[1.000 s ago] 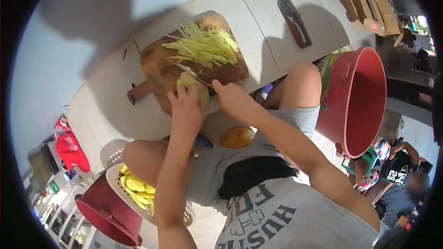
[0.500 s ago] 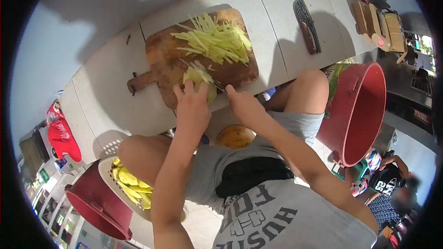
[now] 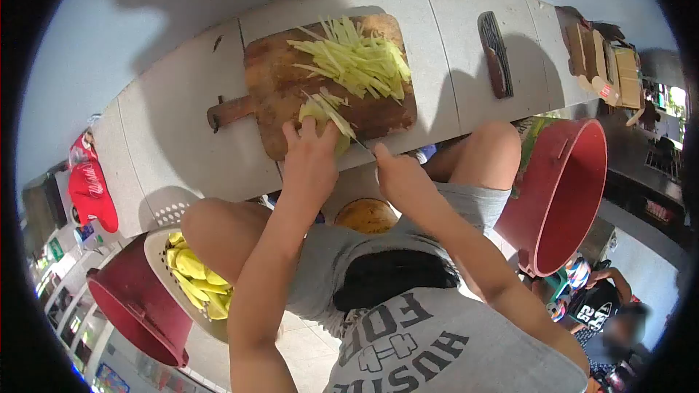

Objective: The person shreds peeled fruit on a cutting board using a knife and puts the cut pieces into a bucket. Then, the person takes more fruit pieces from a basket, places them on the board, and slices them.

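A wooden cutting board (image 3: pixel 273 76) with a handle lies on the tiled counter. My left hand (image 3: pixel 312 160) is closed on a peeled pale green piece of fruit (image 3: pixel 312 110) at the board's near edge. In my right hand (image 3: pixel 402 178) is a knife (image 3: pixel 359 143), its handle mostly hidden by the fingers. The blade points up and left, beside the fruit piece, with a pale slice lying along it. Farther back on the board is a pile of thin pale green strips (image 3: pixel 357 58).
A dark, long tool with a brown part (image 3: pixel 496 58) rests on the counter at right. Red tubs (image 3: pixel 557 196) stand at both sides. A white perforated basket (image 3: pixel 159 251) holds yellow-green pieces at left. Cardboard boxes (image 3: pixel 611 62) sit far right; a person (image 3: pixel 601 298) is at lower right.
The view has shifted a little. The knife has drawn back toward me and slightly away from my left hand, showing more blade. My left hand stays on the fruit piece.
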Demonstrator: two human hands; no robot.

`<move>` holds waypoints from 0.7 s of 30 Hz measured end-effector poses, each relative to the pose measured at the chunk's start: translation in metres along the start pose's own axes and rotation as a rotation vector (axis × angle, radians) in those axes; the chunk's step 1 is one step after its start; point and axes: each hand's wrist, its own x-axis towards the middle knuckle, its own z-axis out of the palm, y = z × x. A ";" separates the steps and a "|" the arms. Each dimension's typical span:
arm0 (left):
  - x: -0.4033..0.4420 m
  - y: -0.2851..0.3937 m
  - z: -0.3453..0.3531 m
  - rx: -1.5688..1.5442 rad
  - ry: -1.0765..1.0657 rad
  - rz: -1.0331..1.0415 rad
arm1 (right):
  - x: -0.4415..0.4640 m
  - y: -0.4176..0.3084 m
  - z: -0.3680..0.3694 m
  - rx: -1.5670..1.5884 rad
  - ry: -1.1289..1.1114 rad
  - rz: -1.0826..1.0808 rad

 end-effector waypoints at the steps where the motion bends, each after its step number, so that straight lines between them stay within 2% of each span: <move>1: 0.000 -0.001 0.000 0.015 0.016 0.022 | 0.016 0.000 0.007 0.017 0.043 -0.025; 3: -0.001 0.001 0.002 0.027 0.039 0.055 | 0.023 0.004 0.017 0.030 0.097 -0.045; 6: -0.012 -0.003 0.008 -0.009 -0.016 0.050 | 0.018 0.002 0.024 0.034 0.056 -0.012; 10: -0.003 -0.004 0.005 0.002 0.021 0.043 | -0.002 -0.012 -0.007 -0.048 0.023 -0.005; 14: -0.004 -0.001 0.001 -0.012 0.015 0.025 | -0.016 0.003 -0.004 -0.108 -0.020 0.003; 21: -0.003 -0.005 0.006 -0.039 0.056 0.000 | 0.042 0.005 0.019 -0.028 0.043 -0.074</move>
